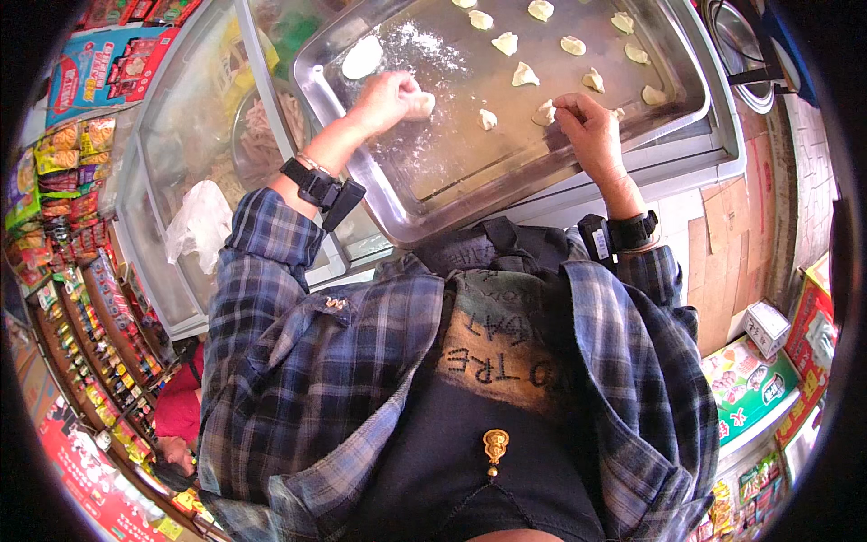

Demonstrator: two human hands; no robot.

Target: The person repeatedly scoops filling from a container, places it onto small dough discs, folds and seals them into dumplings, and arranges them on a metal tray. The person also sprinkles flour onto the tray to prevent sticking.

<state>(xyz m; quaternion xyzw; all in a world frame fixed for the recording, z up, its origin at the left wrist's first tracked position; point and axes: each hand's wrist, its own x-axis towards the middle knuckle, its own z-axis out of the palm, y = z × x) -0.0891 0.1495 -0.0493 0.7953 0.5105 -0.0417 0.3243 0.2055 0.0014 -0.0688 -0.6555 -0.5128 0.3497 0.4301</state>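
Note:
A large metal tray (474,193) lies in front of me, dusted with white flour (423,51) on its left side. My left hand (389,105) is over the flour with curled fingers; whether something pale is in its grip cannot be made out. Just beyond it lies a round, flat white dough piece (362,57). At the tray's near right, my right hand (590,129) pinches the edge of a small folded dumpling (544,114). Another dumpling (487,120) sits between my hands. Several more dumplings (573,45) stand in loose rows farther back.
The tray rests on a glass-topped freezer (162,162) with a bowl of pale food (267,129) inside. On the glass lies a crumpled white plastic bag (200,220). Packaged snacks (74,162) fill shelves at left, where a person in red (179,406) is. Cardboard (721,251) lies at right.

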